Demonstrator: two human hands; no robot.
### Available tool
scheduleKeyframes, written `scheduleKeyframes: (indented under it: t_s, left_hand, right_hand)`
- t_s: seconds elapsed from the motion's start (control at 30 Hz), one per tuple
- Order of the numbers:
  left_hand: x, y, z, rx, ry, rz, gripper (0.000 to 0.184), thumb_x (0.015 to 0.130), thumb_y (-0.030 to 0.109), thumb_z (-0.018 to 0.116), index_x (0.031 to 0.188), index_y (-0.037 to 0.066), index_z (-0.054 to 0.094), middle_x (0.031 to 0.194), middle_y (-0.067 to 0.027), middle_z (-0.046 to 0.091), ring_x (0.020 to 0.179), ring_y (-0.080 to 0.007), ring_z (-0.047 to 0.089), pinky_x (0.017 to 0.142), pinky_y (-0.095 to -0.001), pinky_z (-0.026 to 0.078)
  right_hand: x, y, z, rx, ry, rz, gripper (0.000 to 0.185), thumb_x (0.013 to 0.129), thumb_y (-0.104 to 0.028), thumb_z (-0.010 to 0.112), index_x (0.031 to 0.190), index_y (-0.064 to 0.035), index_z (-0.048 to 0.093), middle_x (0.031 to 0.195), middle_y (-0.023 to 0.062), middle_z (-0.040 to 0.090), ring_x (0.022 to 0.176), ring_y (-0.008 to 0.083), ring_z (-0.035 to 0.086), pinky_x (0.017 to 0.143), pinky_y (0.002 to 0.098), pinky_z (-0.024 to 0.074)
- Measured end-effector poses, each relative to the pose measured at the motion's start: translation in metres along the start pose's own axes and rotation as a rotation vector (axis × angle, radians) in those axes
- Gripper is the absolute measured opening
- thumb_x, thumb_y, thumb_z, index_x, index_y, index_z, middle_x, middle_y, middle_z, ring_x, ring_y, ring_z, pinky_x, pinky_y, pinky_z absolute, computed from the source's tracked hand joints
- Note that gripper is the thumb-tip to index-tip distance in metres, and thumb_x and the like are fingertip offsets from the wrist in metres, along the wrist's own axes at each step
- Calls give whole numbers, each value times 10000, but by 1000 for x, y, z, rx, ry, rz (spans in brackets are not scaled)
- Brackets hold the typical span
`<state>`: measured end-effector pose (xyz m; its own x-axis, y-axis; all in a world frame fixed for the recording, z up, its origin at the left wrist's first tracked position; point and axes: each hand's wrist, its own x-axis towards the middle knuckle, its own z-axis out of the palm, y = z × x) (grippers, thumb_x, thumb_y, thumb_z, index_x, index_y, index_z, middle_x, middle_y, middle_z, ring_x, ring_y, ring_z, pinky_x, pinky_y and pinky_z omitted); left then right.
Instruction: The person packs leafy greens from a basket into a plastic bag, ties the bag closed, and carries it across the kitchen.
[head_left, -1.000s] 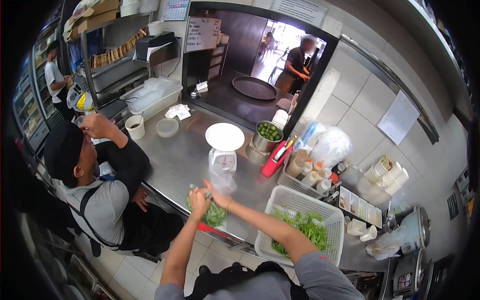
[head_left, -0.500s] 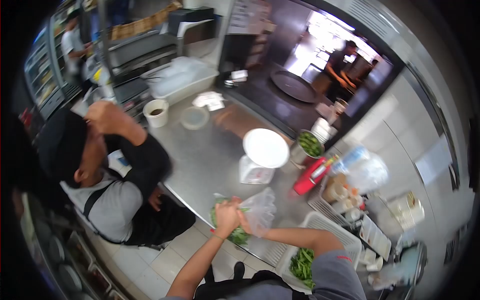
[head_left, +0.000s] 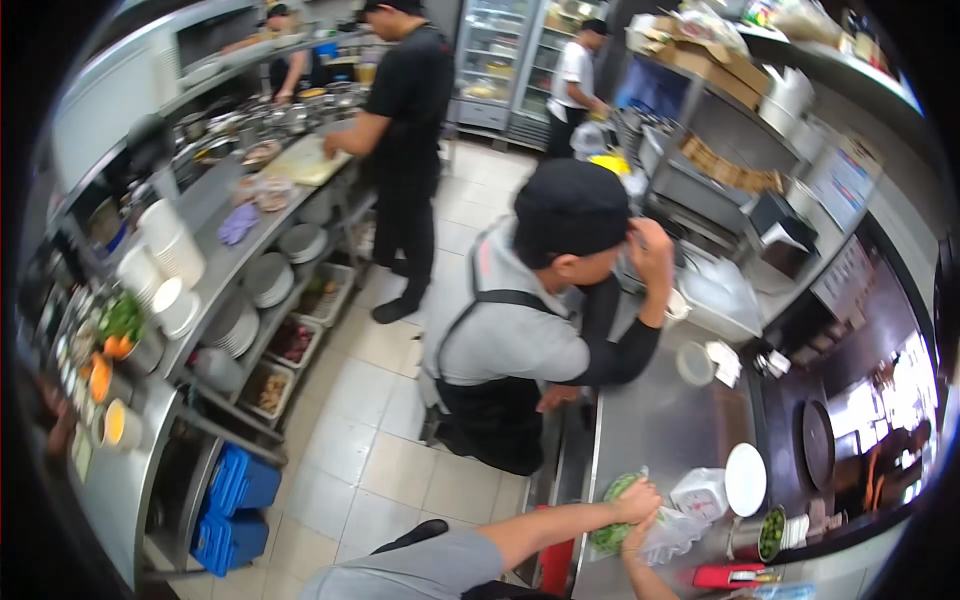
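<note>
On the steel counter's near edge, my left hand is closed round the neck of a clear plastic bag of green leaves. My right hand touches it from the other side, its fingers closed at the gathered plastic. Loose clear plastic spreads out beyond my hands. Just past it stands a white scale with a round white plate on top.
A co-worker leans on the counter beside me. Behind are another co-worker, a prep counter and blue bins. A metal pot of green fruit and a red item lie beyond the scale.
The view has swung far to the left, so the prep counter and more people show. The basket of greens has left the view. Both hands remain at the bag's neck.
</note>
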<state>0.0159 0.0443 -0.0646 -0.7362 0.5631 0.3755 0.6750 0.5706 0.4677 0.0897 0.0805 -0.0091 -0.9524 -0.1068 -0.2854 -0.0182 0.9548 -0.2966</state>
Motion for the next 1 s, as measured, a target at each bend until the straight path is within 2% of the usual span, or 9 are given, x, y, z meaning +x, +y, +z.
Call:
scheduleKeyframes:
  t_s: [0.33,0.37,0.47,0.57,0.67,0.73,0.77,0.87,1.0]
  left_hand:
    - [-171,-45,-122,-220,-55,-690,205,657,150,549,756,6,657,821,-217,634,821,-339,626,682,-407,509]
    - [-193,-40,-142,-242,-28,-728,207,668,164,565,760,0,652,803,-210,637,794,-331,632,655,-401,507]
    - [-247,-25,-192,-361,-60,-669,213,684,203,582,734,3,636,766,-181,643,768,-332,632,627,-397,495]
    - [-314,-27,-202,-283,240,-111,266,749,282,569,825,28,586,782,-156,590,779,-289,589,660,-372,465]
    - [-357,6,-281,-311,157,-77,245,754,259,566,857,37,577,804,-156,574,794,-254,573,686,-376,459]
    - [-387,68,-361,-338,-55,-648,226,687,158,587,815,-25,556,693,-137,580,628,-188,538,562,-329,421]
    - [-423,108,-419,-501,-82,-646,196,680,127,557,792,-32,541,650,-99,564,600,-160,510,564,-322,422]
    - [-469,191,-485,-429,43,-637,235,689,136,554,848,-34,523,685,-82,553,642,-156,499,616,-323,428]
    - [-532,269,-544,-265,94,-689,236,723,137,564,902,-14,534,729,-89,550,692,-148,502,643,-314,423]
  right_hand:
    - [-99,-112,-15,-335,-336,-439,423,850,-352,485,1065,-1,585,1042,248,576,1064,281,538,908,360,389]
    - [-100,-114,-1,-341,-380,-579,391,847,-263,441,1156,-45,541,1198,214,505,1191,259,440,994,379,298]
    - [-132,-174,-6,-751,598,-1345,401,823,-183,436,1212,-99,487,1282,134,452,1216,211,408,1006,440,261]
    - [-136,-229,-9,-725,619,-1512,498,803,-204,432,1297,-170,385,1340,65,385,1224,198,384,1017,492,210]
    - [-169,-291,-36,-758,730,-1796,490,779,-188,458,1267,-162,424,1036,95,529,797,177,518,898,432,366]
    - [-190,-326,-53,-675,711,-1841,439,761,-156,473,1191,-66,488,775,65,498,627,151,468,650,311,418]
    - [-200,-357,-69,-586,720,-1993,370,740,-142,490,1071,14,547,631,20,418,580,141,458,502,273,340]
    - [-258,-407,-95,-465,760,-2193,129,705,-148,534,773,-39,540,584,9,415,549,157,457,520,276,369]
    - [-300,-465,-116,-255,496,-2425,91,713,-149,545,694,-90,478,604,27,459,559,193,489,557,305,411]
